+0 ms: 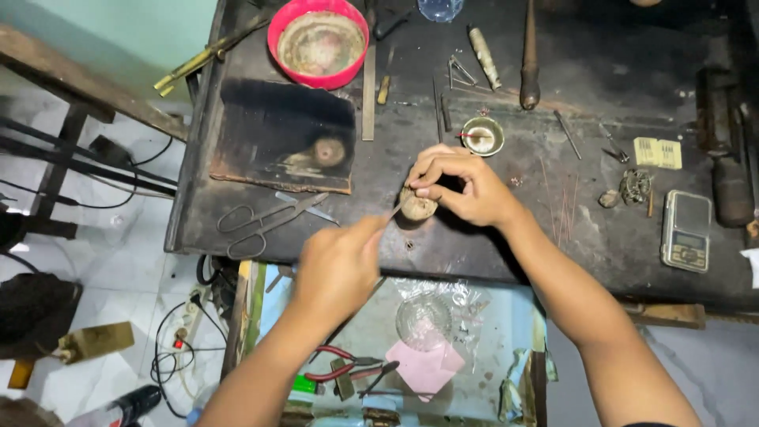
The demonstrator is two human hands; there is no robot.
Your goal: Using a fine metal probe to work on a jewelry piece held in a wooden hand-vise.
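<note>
Seen from the head camera, a person works at a dark, scorched workbench (601, 237). The right hand (462, 186) is closed around a small, rounded tan lump (417, 207), fingers curled over its top and thumb beneath, so the piece is pinned just above the bench edge with its near face turned toward the other hand. The left hand (336, 265) is pinched shut on a thin pointed tool (393, 212), whose tip meets the lump's near-left side; the low, slanted hold looks suited to fine picking or scraping, though the blur hides the exact contact.

Just beyond the gripped lump sits a small metal dish (482, 136), near enough for a short reach. To the left of the grip lie scissors (265, 220) and a blackened board (285, 134); farther beyond that stands a red bowl (318, 41). To the right of the holding hand lie thin wires (560, 202), then a pocket scale (686, 229), kept well apart from the work.

Beneath both hands an open drawer (498, 356) sticks out under the bench edge, likely placed to catch droppings; red-handled pliers (340, 370) and a pink paper (425, 365) rest in it.
</note>
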